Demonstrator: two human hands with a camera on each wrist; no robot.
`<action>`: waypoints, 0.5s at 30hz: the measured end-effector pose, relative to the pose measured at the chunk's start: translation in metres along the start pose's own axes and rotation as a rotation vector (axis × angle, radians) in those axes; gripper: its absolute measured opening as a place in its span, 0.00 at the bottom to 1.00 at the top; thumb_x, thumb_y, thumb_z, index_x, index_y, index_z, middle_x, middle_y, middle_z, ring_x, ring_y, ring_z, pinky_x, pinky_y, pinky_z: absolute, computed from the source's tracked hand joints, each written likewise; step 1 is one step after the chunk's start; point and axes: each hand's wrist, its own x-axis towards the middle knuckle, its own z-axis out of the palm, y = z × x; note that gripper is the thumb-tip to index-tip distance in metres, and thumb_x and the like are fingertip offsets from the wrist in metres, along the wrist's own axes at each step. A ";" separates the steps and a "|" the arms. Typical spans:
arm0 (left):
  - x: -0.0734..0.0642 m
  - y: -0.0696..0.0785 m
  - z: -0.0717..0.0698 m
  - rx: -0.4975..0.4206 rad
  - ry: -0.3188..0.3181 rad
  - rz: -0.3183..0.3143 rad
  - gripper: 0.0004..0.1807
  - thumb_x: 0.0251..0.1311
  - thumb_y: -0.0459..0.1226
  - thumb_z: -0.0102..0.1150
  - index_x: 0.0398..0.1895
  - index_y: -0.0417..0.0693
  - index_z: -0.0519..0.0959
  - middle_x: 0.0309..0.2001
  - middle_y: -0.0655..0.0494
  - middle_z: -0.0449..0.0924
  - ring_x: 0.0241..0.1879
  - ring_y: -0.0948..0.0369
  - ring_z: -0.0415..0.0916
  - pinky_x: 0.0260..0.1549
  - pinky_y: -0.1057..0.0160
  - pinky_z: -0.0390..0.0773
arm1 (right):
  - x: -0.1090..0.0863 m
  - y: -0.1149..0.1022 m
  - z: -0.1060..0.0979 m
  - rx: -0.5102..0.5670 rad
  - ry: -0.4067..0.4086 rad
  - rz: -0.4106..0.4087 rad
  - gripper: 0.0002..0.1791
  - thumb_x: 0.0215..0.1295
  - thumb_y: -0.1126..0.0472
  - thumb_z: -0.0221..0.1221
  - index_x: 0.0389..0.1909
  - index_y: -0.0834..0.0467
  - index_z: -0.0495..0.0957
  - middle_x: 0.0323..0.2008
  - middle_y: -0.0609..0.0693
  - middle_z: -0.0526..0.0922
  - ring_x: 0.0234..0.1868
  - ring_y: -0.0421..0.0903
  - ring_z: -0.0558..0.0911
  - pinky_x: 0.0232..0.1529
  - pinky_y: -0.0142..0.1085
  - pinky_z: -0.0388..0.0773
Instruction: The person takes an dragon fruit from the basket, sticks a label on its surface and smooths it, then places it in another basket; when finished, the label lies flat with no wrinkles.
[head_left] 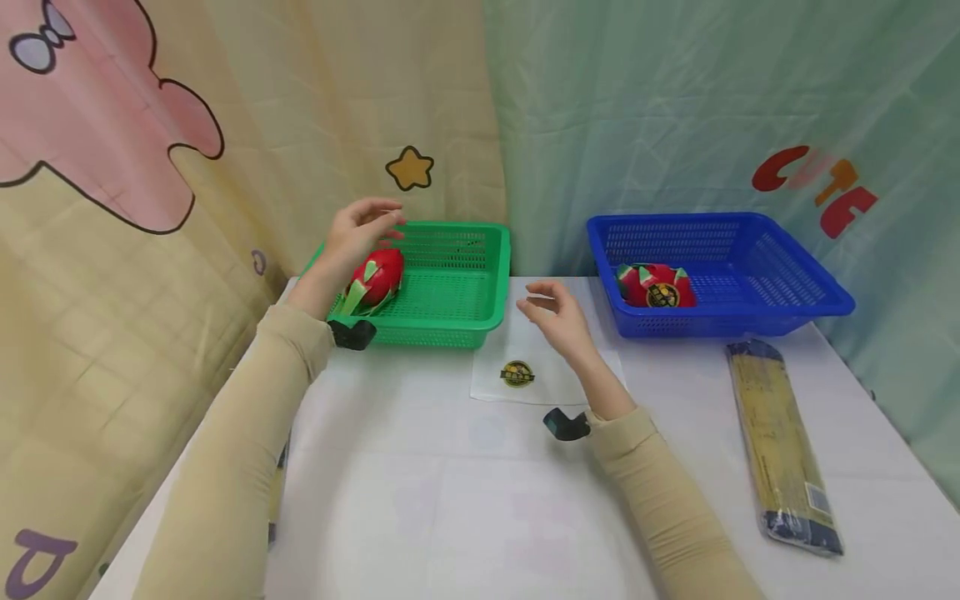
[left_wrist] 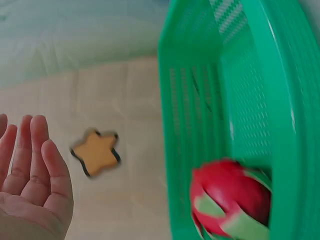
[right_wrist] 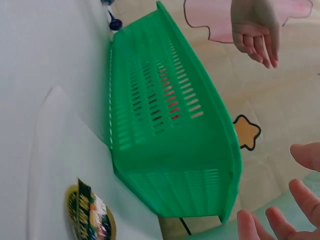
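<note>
A red dragon fruit [head_left: 384,275] with green scales lies at the left end of the green basket [head_left: 491,317]. Above that fruit hovers my left hand [head_left: 362,233], its fingers loosely bent around nothing. In the left wrist view, the same hand [left_wrist: 35,180] is apart from the dragon fruit [left_wrist: 227,197]. My right hand [head_left: 557,321] hangs over the table between the two baskets, fingers relaxed and holding nothing. Another dragon fruit [head_left: 645,279], bearing a round dark sticker, sits in the left part of the blue basket [head_left: 720,317].
Below my right hand lies a white sheet or bag [head_left: 487,387] with a round logo. A long yellow and dark blue plastic packet [head_left: 776,442] lies at the right. A similar packet [head_left: 277,492] is mostly hidden by my left sleeve. Curtains [head_left: 570,125] hang behind the baskets.
</note>
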 end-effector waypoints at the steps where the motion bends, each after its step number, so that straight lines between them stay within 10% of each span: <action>1: 0.001 -0.004 -0.008 -0.023 0.033 -0.018 0.11 0.65 0.38 0.55 0.49 0.45 0.77 0.39 0.57 0.80 0.38 0.60 0.79 0.40 0.67 0.76 | -0.001 0.003 0.007 0.000 -0.001 0.007 0.22 0.63 0.56 0.60 0.55 0.61 0.69 0.59 0.55 0.70 0.59 0.53 0.71 0.53 0.46 0.72; 15: -0.005 -0.062 -0.064 -0.111 0.269 -0.202 0.13 0.60 0.37 0.60 0.46 0.42 0.74 0.33 0.61 0.80 0.30 0.66 0.80 0.34 0.72 0.76 | -0.009 0.027 0.047 0.054 -0.009 0.018 0.23 0.66 0.54 0.57 0.60 0.56 0.69 0.60 0.54 0.69 0.54 0.52 0.76 0.49 0.47 0.75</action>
